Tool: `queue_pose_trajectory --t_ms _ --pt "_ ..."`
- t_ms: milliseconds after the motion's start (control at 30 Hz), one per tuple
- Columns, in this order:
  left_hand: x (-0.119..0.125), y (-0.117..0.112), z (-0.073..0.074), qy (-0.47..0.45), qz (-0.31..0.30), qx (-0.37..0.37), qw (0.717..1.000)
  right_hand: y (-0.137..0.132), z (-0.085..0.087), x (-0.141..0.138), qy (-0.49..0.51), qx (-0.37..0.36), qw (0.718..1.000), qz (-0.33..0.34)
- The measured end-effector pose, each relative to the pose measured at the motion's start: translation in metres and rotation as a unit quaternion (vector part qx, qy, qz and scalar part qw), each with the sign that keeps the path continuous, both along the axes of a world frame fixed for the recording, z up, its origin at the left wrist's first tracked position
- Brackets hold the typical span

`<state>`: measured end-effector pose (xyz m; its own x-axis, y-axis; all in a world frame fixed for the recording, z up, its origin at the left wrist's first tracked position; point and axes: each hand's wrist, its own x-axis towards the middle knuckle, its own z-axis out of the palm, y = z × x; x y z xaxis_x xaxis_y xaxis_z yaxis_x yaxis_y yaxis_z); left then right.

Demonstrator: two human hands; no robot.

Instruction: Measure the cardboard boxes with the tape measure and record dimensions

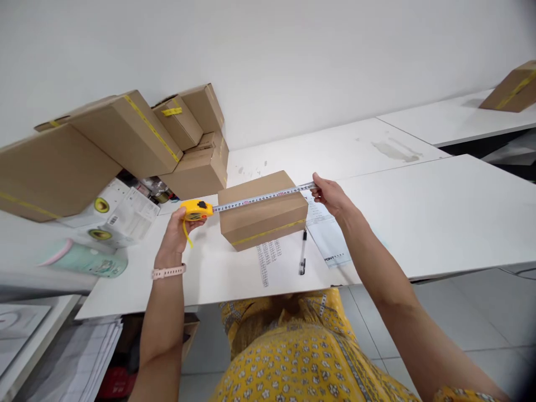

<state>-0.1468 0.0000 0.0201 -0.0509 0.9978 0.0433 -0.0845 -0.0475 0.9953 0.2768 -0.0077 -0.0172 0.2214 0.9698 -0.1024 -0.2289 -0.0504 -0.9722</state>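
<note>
A closed cardboard box (pixel 262 209) with a yellow tape strip lies on the white table in front of me. My left hand (pixel 178 231) is closed around the yellow case of a tape measure (pixel 198 210), just left of the box; a yellow strap dangles from it. The metal blade stretches across the top of the box, past its right edge. At the blade's far end, my right hand (pixel 329 194) pinches the tip. A black-and-clear pen (pixel 303 252) and a sheet with printed rows (pixel 268 262) lie near the box's front. Beneath my right wrist is a pale printed paper (pixel 330 237).
Cardboard boxes (pixel 125 134) are stacked at the left against the wall. Below them sit white cartons with avocado pictures (pixel 125 218) and a mint tumbler (pixel 90 259). Another taped box (pixel 513 89) stands far right. The table's front edge (pixel 268 296) runs close to my body.
</note>
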Motion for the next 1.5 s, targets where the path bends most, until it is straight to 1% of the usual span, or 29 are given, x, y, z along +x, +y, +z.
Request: queue_pose_trajectory --t_ms 67,133,233,367,467,600,800,867,1033,1133,1233,1300,1333,1400,1433,1467,1500 --pt "-0.016 0.008 -0.007 0.014 0.013 -0.031 0.999 0.015 -0.006 0.0 -0.061 -0.031 0.998 0.013" --pt "-0.024 0.01 -0.014 0.028 0.019 -0.047 0.998 0.026 -0.011 -0.004 -0.117 -0.043 0.992 0.02" --pt "-0.024 0.008 -0.021 0.036 0.013 -0.051 0.998 0.042 -0.015 -0.01 -0.163 -0.047 0.985 0.015" --pt "-0.017 0.008 -0.025 0.032 0.002 -0.05 0.998 0.057 -0.017 -0.015 -0.202 -0.047 0.978 0.027" --pt "-0.012 0.012 -0.028 0.028 -0.002 -0.055 0.998 0.061 -0.019 -0.02 -0.231 -0.039 0.972 0.036" --pt "-0.008 0.015 -0.033 0.02 -0.003 -0.058 0.998 0.062 -0.022 -0.024 -0.275 -0.03 0.961 0.014" --pt "-0.009 0.014 -0.034 0.013 -0.011 -0.065 0.998 0.062 -0.023 -0.024 -0.315 -0.032 0.948 0.008" --pt "-0.01 0.015 -0.034 0.014 -0.013 -0.069 0.997 0.061 -0.022 -0.023 -0.359 -0.032 0.933 0.009" --pt "-0.01 0.016 -0.036 0.016 -0.018 -0.071 0.997 0.064 -0.009 -0.025 -0.515 -0.031 0.857 0.022" --pt "-0.007 0.012 -0.032 0.019 -0.015 -0.057 0.998 0.067 -0.001 -0.029 -0.559 -0.044 0.827 0.028" --pt "-0.003 0.0 -0.021 0.022 -0.008 -0.031 0.999 0.068 0.008 -0.029 -0.571 -0.044 0.819 0.037" --pt "0.002 -0.017 -0.01 0.031 -0.023 -0.002 0.999 0.065 0.018 -0.026 -0.573 -0.036 0.817 0.054" --pt "0.006 -0.028 -0.006 0.039 -0.043 0.01 0.998 0.064 0.024 -0.024 -0.572 -0.031 0.817 0.066" --pt "0.018 -0.055 -0.002 0.058 -0.111 0.009 0.992 0.059 0.038 -0.023 -0.562 -0.008 0.822 0.092" --pt "0.027 -0.07 -0.003 0.063 -0.16 -0.014 0.985 0.056 0.045 -0.025 -0.553 0.012 0.826 0.106" --pt "0.038 -0.086 -0.006 0.059 -0.215 -0.047 0.974 0.054 0.051 -0.028 -0.543 0.037 0.83 0.124" --pt "0.051 -0.101 -0.012 0.035 -0.267 -0.077 0.96 0.052 0.055 -0.034 -0.532 0.063 0.832 0.146"
